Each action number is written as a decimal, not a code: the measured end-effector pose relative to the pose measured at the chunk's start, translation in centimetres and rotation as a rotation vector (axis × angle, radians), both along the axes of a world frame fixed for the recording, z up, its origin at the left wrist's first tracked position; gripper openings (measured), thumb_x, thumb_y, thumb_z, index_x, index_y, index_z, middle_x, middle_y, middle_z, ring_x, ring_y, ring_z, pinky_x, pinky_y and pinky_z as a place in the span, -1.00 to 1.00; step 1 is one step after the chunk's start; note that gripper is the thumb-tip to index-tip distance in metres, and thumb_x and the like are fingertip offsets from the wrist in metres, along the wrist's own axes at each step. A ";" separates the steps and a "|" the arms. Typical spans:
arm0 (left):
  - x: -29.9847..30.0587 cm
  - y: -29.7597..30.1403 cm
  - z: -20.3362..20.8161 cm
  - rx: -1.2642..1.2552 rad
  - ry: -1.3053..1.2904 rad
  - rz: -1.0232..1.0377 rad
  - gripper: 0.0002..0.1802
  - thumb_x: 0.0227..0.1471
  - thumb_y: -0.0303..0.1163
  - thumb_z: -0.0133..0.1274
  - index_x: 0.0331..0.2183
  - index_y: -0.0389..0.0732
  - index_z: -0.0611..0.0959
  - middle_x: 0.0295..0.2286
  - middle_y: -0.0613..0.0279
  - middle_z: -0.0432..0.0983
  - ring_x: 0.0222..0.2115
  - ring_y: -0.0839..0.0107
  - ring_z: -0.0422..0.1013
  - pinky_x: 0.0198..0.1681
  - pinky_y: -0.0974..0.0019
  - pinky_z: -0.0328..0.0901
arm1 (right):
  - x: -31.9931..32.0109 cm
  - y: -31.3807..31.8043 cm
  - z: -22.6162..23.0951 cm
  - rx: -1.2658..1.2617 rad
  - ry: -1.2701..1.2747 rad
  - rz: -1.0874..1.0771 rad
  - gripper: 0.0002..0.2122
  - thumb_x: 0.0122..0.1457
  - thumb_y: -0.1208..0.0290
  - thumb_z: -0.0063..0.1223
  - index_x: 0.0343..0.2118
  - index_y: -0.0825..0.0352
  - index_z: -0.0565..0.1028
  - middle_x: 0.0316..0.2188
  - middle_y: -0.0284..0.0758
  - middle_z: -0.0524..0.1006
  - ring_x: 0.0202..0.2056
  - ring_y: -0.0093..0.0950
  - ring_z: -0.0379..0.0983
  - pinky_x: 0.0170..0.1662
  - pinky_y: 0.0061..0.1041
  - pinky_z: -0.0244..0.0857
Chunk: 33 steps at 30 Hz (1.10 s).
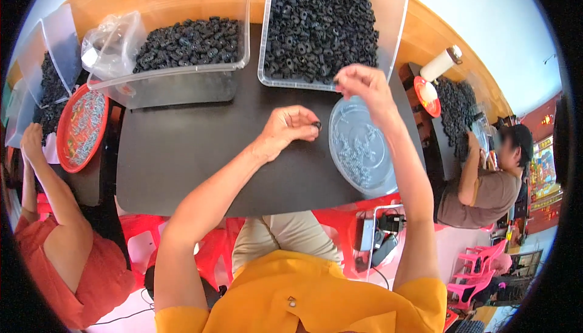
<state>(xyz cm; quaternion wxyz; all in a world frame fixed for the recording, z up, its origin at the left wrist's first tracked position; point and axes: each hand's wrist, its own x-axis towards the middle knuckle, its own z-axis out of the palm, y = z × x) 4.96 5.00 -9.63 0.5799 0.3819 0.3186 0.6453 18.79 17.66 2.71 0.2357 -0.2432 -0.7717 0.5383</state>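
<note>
At frame centre, the left hand pinches a black ring over the counter; the right hand fingers are clenched, contents unclear, above the grey tray. Best to keep the ring level, near the tray

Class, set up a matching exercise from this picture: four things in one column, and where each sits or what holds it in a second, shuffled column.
Things:
1. small black ring
2. grey round tray
3. red round tray
4. clear bin

Places:
A. far left, by a co-worker
B. pinched in left hand
C. beneath right hand
D. top, heaped with black rings

Pairs: 1-B, 2-C, 3-A, 4-D
</note>
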 end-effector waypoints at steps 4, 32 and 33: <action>0.2 0.1 0.3 -0.002 0.033 0.016 -0.81 -0.15 -0.53 0.14 -0.37 -0.27 0.56 -0.45 0.30 0.51 -0.43 0.54 0.44 -0.32 0.47 0.36 | 3.2 -4.3 -4.2 0.016 -0.036 -0.093 -0.87 0.05 0.47 0.02 -0.40 0.43 0.51 -0.54 -0.37 0.50 -0.47 -0.65 0.41 -0.44 -0.67 0.27; 1.1 -0.8 0.2 0.008 0.224 0.014 -0.81 -0.14 -0.54 0.12 -0.36 -0.37 0.57 -0.51 0.18 0.52 -0.50 0.51 0.45 -0.38 0.45 0.37 | 3.5 -6.9 -4.7 0.290 -0.376 -0.145 -0.87 0.00 0.45 0.00 -0.48 0.40 0.51 -0.65 -0.21 0.48 -0.58 -0.43 0.44 -0.48 -0.48 0.30; 1.1 -0.8 0.1 0.006 0.223 0.013 -0.81 -0.14 -0.54 0.12 -0.36 -0.37 0.57 -0.51 0.18 0.52 -0.50 0.51 0.45 -0.38 0.45 0.37 | 3.4 -6.9 -4.8 0.383 -0.423 -0.148 -0.87 -0.01 0.45 0.01 -0.48 0.40 0.51 -0.62 -0.15 0.50 -0.56 -0.32 0.46 -0.45 -0.41 0.31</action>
